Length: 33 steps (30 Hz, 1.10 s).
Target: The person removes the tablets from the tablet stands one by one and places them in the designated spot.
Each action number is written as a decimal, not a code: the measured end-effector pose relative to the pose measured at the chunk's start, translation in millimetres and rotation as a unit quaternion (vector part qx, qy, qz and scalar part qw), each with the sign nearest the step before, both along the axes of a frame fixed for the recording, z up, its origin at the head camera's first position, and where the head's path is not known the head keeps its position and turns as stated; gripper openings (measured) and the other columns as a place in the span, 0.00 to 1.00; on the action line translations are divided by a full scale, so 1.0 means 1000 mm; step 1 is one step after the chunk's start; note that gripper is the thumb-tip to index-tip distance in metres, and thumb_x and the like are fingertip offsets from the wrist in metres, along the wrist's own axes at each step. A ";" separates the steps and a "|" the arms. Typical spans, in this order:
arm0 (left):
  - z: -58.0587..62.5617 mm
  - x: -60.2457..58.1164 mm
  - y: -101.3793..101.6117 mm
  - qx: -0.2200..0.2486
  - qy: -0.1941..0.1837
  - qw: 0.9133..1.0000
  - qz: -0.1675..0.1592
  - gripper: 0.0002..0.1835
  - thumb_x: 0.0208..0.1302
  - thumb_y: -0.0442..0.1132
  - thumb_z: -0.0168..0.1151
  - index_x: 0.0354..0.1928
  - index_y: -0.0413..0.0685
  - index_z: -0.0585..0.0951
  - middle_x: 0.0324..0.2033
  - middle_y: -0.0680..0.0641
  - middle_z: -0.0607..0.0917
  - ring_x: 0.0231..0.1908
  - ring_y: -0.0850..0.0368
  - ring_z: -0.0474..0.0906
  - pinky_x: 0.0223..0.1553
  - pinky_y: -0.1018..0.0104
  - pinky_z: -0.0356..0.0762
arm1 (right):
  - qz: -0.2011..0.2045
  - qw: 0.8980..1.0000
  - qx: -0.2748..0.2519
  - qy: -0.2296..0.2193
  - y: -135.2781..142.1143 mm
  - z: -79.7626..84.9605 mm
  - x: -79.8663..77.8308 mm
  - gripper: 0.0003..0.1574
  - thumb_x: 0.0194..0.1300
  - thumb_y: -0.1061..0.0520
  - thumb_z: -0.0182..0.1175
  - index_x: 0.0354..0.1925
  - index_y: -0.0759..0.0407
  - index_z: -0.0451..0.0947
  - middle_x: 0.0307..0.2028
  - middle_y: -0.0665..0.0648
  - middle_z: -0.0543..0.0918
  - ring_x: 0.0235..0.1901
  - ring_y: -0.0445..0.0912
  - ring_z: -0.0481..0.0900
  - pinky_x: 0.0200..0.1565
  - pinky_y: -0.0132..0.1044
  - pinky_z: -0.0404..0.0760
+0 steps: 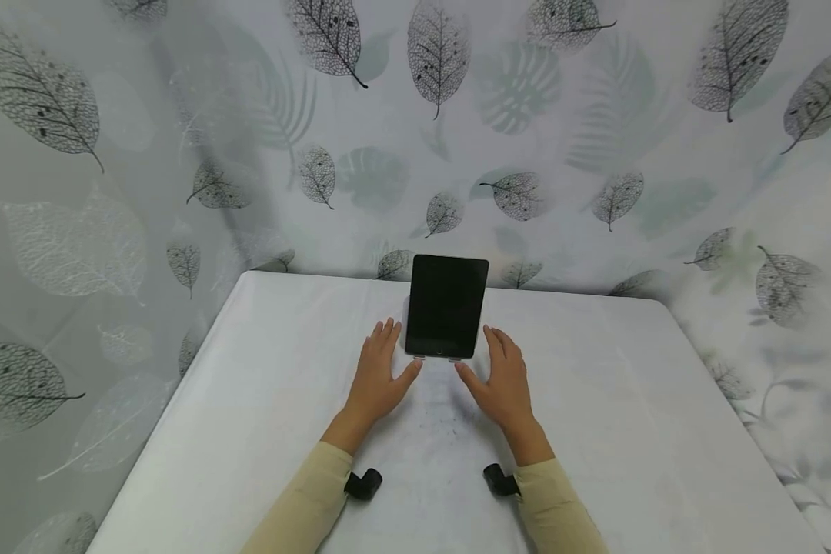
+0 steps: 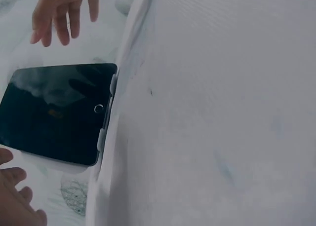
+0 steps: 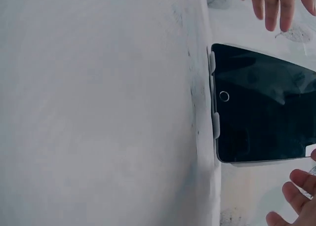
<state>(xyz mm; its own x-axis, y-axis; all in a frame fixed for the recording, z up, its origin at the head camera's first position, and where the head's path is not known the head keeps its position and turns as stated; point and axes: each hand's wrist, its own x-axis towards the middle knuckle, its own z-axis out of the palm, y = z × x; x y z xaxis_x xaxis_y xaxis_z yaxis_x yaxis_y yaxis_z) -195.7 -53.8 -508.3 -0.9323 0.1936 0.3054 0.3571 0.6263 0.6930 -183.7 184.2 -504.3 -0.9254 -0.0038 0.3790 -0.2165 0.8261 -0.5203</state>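
The two hands were apart from each other, one on either side of a black tablet (image 1: pixel 446 306). The left hand (image 1: pixel 381 373) lay just beside the tablet's left edge, its fingers extended forward and its thumb angled inward toward the lower corner. The right hand (image 1: pixel 504 377) mirrored it beside the right edge, fingers also extended, its thumb pointing in toward the other thumb. Neither hand was curled round the tablet; whether the right fingertips touched its edge could not be told for certain.

The tablet was propped up between the hands, leaning back from them, with its dark screen facing them. Its round home button (image 3: pixel 224 96) sat at the end nearest the thumbs. Along that lower edge, just beyond the thumb tips, two small pale lips of a stand (image 2: pixel 101 139) showed against the tablet; the rest of the stand was hidden behind it. Faint reflections lay across the glass in both wrist views.

Under and around the hands spread a white-covered tabletop (image 1: pixel 249 431), whose far edge ran beyond the fingertips. Behind the wrists, light beige sleeves (image 1: pixel 305 500) covered the forearms, and a black wrist device (image 1: pixel 363 485) was on the inner side of each. Past the hands and to both sides hung a pale leaf-printed backdrop (image 1: pixel 381 108).
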 end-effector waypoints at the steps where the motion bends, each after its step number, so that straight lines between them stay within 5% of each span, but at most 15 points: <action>1: 0.000 -0.001 0.001 0.022 -0.008 1.000 -0.003 0.43 0.71 0.58 0.57 0.79 0.44 0.58 0.80 0.42 0.58 0.81 0.44 0.47 0.80 0.39 0.47 | 0.001 1.000 -0.014 0.003 -0.001 -0.001 -0.001 0.53 0.64 0.36 0.65 0.77 0.59 0.60 0.71 0.66 0.67 0.71 0.62 0.65 0.70 0.65 0.67; 8: -0.001 -0.005 0.013 0.136 -0.047 0.989 -0.028 0.41 0.72 0.49 0.60 0.80 0.46 0.56 0.80 0.43 0.58 0.80 0.44 0.51 0.79 0.40 0.51 | 0.006 0.994 -0.100 0.042 -0.004 -0.012 -0.009 0.44 0.68 0.44 0.66 0.74 0.60 0.65 0.65 0.65 0.73 0.63 0.59 0.73 0.63 0.61 0.76; 23: -0.012 -0.021 0.021 0.225 -0.093 0.970 -0.006 0.38 0.73 0.47 0.60 0.80 0.49 0.59 0.79 0.45 0.61 0.80 0.46 0.54 0.79 0.42 0.53 | 0.011 0.974 -0.221 0.049 -0.014 -0.026 -0.030 0.41 0.68 0.51 0.67 0.73 0.61 0.66 0.60 0.66 0.76 0.57 0.61 0.78 0.57 0.59 0.81; 33: -0.022 -0.022 0.028 0.297 -0.069 0.952 -0.025 0.37 0.71 0.36 0.63 0.78 0.41 0.61 0.77 0.38 0.62 0.77 0.41 0.59 0.76 0.41 0.60 | 0.001 0.955 -0.293 0.033 -0.016 -0.034 -0.035 0.36 0.69 0.56 0.67 0.71 0.60 0.69 0.58 0.66 0.74 0.53 0.60 0.78 0.57 0.60 0.81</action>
<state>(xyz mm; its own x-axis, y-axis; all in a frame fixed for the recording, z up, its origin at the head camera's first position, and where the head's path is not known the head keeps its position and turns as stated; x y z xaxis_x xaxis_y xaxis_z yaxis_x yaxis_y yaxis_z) -218.1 -25.6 -529.9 -0.9658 0.0695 0.2499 0.2557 0.0938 0.9622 -218.8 168.1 -538.3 -0.8992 0.2262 0.3745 -0.2662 0.3964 -0.8786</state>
